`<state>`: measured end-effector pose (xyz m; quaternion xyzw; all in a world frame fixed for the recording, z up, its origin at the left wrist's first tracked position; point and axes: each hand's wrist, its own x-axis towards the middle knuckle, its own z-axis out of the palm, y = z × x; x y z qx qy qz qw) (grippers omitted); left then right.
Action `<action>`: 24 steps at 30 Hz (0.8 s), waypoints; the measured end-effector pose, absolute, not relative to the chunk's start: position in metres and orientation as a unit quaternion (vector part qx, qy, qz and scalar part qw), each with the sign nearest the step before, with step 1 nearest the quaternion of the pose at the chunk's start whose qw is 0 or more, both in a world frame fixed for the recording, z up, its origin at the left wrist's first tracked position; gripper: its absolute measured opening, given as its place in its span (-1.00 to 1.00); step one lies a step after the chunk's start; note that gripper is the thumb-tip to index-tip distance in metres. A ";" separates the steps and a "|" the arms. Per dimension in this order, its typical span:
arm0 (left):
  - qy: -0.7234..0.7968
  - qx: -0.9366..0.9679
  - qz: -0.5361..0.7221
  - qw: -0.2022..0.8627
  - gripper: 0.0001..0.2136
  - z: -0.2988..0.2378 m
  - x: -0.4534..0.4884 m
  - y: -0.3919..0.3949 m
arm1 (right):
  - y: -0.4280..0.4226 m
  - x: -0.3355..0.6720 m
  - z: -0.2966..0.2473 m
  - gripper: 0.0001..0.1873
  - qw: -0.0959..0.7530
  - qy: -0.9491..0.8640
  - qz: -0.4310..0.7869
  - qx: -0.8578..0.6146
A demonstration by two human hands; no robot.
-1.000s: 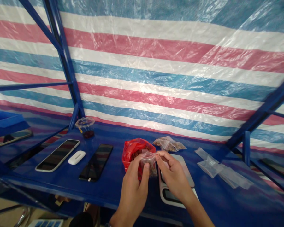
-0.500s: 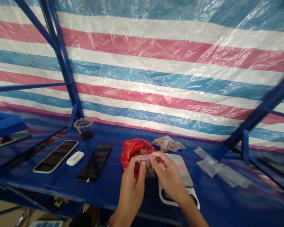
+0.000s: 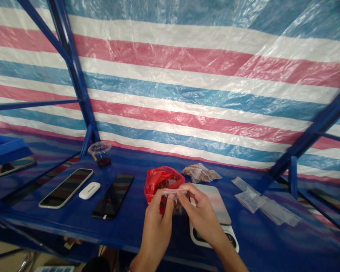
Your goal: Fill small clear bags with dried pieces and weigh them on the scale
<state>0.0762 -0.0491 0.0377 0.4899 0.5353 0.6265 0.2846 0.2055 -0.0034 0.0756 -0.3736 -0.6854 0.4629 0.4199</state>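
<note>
Both hands pinch the top edge of a small clear zip bag [image 3: 174,200] holding brown pieces. My left hand [image 3: 155,230] grips its left end, and my right hand [image 3: 200,215] grips its right end. The bag's mouth looks drawn flat between my fingers. Directly behind it sits a red plastic bag [image 3: 160,181] filled with similar brown pieces. My right wrist passes above a white digital scale [image 3: 212,204], with the hand close to its platform. Several small filled bags [image 3: 201,173] lie in a heap behind the scale.
Blue metal shelf [image 3: 51,223] holds two smartphones [image 3: 65,188] [image 3: 112,195], a white earbud case [image 3: 89,190] and a plastic cup [image 3: 100,154] with dark contents. Loose clear bags [image 3: 257,200] lie to the right. Striped tarpaulin and blue frame bars stand behind.
The small bag's top has gone from a puffed, open shape to a flat, taut edge. My hands have moved slightly closer to its top edge. The view has shifted slightly.
</note>
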 end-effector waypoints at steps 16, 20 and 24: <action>0.536 0.459 0.652 0.277 -0.69 0.038 0.075 -0.048 | -0.006 0.202 0.074 -0.64 0.412 -0.687 0.470 -0.371; 0.521 0.456 0.660 0.292 -0.71 0.040 0.076 -0.048 | -0.007 0.201 0.072 -0.65 0.432 -0.683 0.450 -0.381; 0.498 0.459 0.666 0.312 -0.73 0.042 0.078 -0.049 | -0.005 0.201 0.069 -0.63 0.450 -0.666 0.455 -0.383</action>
